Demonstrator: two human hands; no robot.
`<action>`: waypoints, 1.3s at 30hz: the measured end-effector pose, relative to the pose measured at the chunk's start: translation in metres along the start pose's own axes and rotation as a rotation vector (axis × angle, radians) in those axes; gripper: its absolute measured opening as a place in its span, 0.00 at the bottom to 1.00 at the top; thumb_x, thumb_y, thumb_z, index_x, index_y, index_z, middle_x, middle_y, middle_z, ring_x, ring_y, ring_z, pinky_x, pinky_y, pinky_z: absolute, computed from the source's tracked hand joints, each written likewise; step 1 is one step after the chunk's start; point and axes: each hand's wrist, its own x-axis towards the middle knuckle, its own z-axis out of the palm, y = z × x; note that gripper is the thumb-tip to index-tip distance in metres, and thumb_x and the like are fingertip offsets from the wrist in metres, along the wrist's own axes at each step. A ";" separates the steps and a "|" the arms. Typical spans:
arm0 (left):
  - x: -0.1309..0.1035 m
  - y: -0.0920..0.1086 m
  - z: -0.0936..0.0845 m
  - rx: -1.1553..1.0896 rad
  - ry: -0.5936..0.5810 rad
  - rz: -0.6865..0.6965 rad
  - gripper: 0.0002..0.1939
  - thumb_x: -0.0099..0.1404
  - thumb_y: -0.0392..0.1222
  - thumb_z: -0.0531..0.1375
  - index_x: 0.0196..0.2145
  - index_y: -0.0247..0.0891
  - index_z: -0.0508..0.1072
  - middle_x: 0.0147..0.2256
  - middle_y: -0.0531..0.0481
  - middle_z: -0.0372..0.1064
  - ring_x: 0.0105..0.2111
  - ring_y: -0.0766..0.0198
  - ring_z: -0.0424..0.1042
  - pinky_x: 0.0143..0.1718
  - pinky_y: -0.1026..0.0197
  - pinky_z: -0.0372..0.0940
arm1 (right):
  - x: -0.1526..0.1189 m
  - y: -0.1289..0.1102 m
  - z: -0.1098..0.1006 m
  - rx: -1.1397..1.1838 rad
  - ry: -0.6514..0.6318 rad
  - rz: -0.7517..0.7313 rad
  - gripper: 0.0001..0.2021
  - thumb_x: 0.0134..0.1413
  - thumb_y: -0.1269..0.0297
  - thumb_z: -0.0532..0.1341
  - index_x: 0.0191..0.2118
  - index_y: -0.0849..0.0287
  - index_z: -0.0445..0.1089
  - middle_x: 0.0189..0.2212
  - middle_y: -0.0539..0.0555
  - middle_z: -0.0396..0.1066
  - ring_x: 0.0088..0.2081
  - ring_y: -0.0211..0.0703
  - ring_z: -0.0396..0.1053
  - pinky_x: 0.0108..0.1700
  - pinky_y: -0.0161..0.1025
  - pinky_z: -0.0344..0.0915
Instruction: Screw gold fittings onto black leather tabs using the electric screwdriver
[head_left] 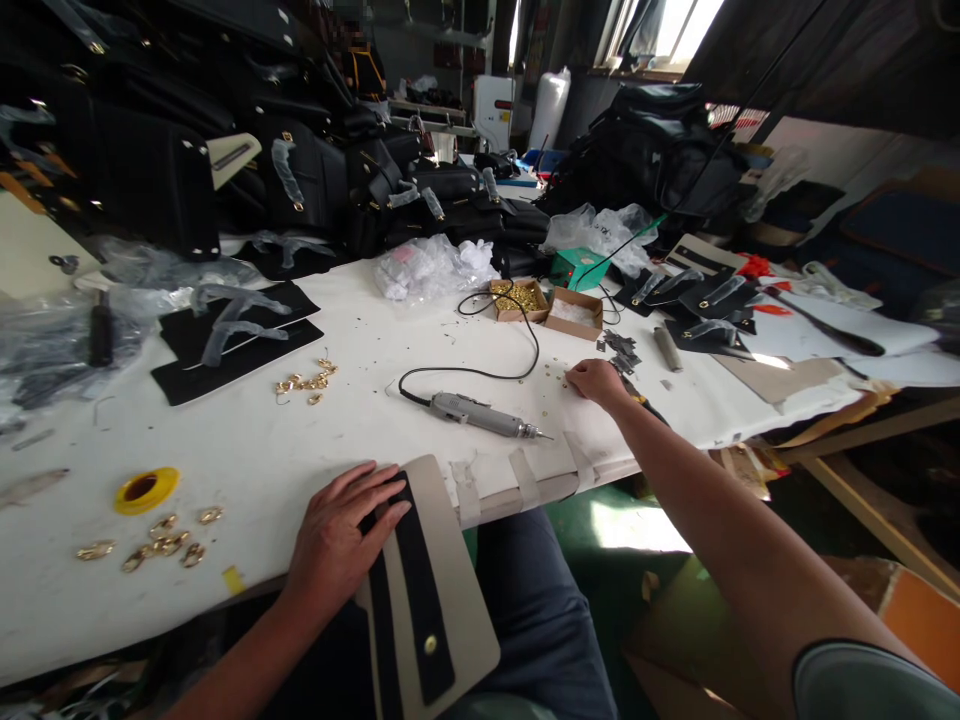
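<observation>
My left hand [341, 530] lies with its fingers stretched over the top of a beige panel [465, 610] that carries black straps, one with a round gold-coloured stud. The panel leans from the table edge towards my lap. At the right, my right hand [596, 383] is closed, fingertips down on the tabletop beside tiny scattered metal pieces; whatever it pinches is hidden. Between the hands lies a grey electric screwdriver [480, 413], its bit pointing right and its cable running back. Close to my right wrist are dark flat pieces [619, 350] and a tool with a black and yellow handle [643, 402].
Behind are a small box of gold-coloured hardware [519, 298], another open box [574, 312] and a green box [579, 268]. Gold-coloured clasps [161, 543] and yellow tape [147, 490] lie at left. Black bags [292, 180] are piled along the back; a person stands beyond.
</observation>
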 end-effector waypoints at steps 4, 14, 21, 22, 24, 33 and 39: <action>0.001 0.001 -0.001 0.006 -0.001 -0.005 0.16 0.73 0.56 0.61 0.49 0.49 0.84 0.54 0.50 0.81 0.60 0.46 0.74 0.61 0.40 0.70 | 0.006 0.005 -0.006 -0.011 -0.147 0.039 0.17 0.70 0.55 0.64 0.56 0.59 0.73 0.53 0.58 0.74 0.48 0.47 0.76 0.50 0.49 0.77; 0.002 0.000 -0.001 0.002 0.012 0.028 0.17 0.73 0.56 0.60 0.48 0.48 0.84 0.53 0.49 0.81 0.59 0.46 0.74 0.60 0.41 0.71 | -0.014 0.021 -0.040 -0.050 0.093 0.051 0.18 0.72 0.51 0.60 0.53 0.60 0.75 0.43 0.56 0.78 0.40 0.43 0.76 0.43 0.43 0.75; 0.001 -0.003 0.000 0.010 0.024 0.028 0.19 0.73 0.60 0.59 0.49 0.49 0.83 0.53 0.48 0.81 0.59 0.45 0.74 0.61 0.41 0.70 | -0.062 0.061 -0.060 -0.249 0.325 0.080 0.26 0.57 0.47 0.65 0.58 0.54 0.77 0.58 0.63 0.73 0.55 0.60 0.73 0.47 0.47 0.68; 0.001 -0.003 0.001 0.007 0.025 0.032 0.19 0.73 0.60 0.59 0.49 0.49 0.83 0.54 0.49 0.81 0.59 0.45 0.74 0.61 0.41 0.70 | -0.068 0.067 -0.059 -0.265 0.320 0.089 0.28 0.56 0.46 0.65 0.59 0.54 0.76 0.59 0.63 0.73 0.55 0.61 0.73 0.47 0.47 0.68; 0.001 -0.004 0.002 -0.003 0.029 0.039 0.18 0.73 0.59 0.60 0.49 0.49 0.83 0.54 0.49 0.81 0.59 0.45 0.74 0.61 0.41 0.70 | -0.077 0.077 -0.056 -0.284 0.305 0.105 0.27 0.56 0.46 0.64 0.58 0.54 0.77 0.57 0.62 0.75 0.52 0.60 0.74 0.45 0.46 0.68; 0.003 -0.006 0.002 -0.020 0.039 0.063 0.16 0.72 0.58 0.61 0.49 0.49 0.82 0.54 0.50 0.81 0.59 0.46 0.75 0.60 0.42 0.71 | -0.077 0.097 -0.046 -0.284 0.398 0.130 0.25 0.58 0.47 0.61 0.56 0.53 0.77 0.51 0.59 0.78 0.48 0.56 0.76 0.43 0.43 0.65; 0.003 -0.007 0.001 -0.017 0.038 0.068 0.17 0.73 0.58 0.61 0.50 0.49 0.82 0.54 0.50 0.81 0.58 0.46 0.75 0.59 0.42 0.71 | -0.077 0.116 -0.062 -0.282 0.439 0.147 0.22 0.59 0.51 0.60 0.52 0.55 0.80 0.53 0.63 0.77 0.50 0.60 0.75 0.44 0.45 0.66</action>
